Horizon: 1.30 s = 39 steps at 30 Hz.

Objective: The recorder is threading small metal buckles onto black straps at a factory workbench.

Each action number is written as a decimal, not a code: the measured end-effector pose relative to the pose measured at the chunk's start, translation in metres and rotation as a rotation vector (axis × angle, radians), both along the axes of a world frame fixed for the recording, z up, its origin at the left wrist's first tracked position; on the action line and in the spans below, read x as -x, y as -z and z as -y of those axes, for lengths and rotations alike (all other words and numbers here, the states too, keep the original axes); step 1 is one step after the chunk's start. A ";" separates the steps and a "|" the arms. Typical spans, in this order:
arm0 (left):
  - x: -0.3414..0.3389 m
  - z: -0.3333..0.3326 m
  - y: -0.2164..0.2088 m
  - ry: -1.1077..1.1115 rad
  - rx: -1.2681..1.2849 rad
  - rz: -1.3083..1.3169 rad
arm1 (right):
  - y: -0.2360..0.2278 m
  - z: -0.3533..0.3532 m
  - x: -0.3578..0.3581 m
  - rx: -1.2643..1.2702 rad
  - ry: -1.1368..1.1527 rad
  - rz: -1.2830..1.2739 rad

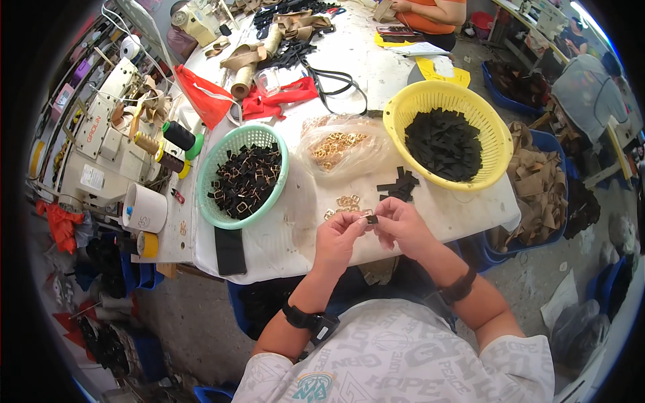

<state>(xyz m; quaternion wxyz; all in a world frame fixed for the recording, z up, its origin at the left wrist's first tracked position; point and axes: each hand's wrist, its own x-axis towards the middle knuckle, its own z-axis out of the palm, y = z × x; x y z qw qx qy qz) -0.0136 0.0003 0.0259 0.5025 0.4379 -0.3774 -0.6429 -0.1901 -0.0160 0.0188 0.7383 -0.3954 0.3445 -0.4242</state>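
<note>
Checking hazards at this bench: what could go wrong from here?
The small black strip, pinched in the right hand beside the left hand, could slip and drop.
The loose gold buckles lie just beyond the fingers, so a sweep might scatter them.
The flat black slab lies at the table's near edge; a bump may knock it off.

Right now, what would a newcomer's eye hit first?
Likely the big yellow basket of black strips, right on the table. Left of it, past a bag of gold buckles, sits a green basket of mixed pieces. Near the close edge, left hand and right hand meet at a small black strip.
</note>
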 end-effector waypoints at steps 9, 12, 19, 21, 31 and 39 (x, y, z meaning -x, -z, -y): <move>0.003 -0.002 -0.002 -0.131 0.030 0.163 | -0.012 -0.009 -0.007 0.054 0.080 -0.197; 0.005 -0.001 -0.001 -0.179 0.064 0.174 | -0.013 -0.009 -0.008 0.050 0.103 -0.175; 0.005 -0.003 -0.001 -0.181 0.049 0.175 | -0.010 -0.008 -0.008 0.007 0.099 -0.184; 0.006 -0.004 -0.003 -0.192 0.057 0.177 | -0.009 -0.009 -0.007 0.000 0.113 -0.171; 0.005 -0.006 -0.003 -0.159 0.081 0.210 | -0.011 -0.008 -0.010 0.078 0.046 -0.254; -0.003 -0.004 -0.006 -0.063 0.007 0.068 | -0.007 -0.006 -0.005 -0.032 0.028 -0.130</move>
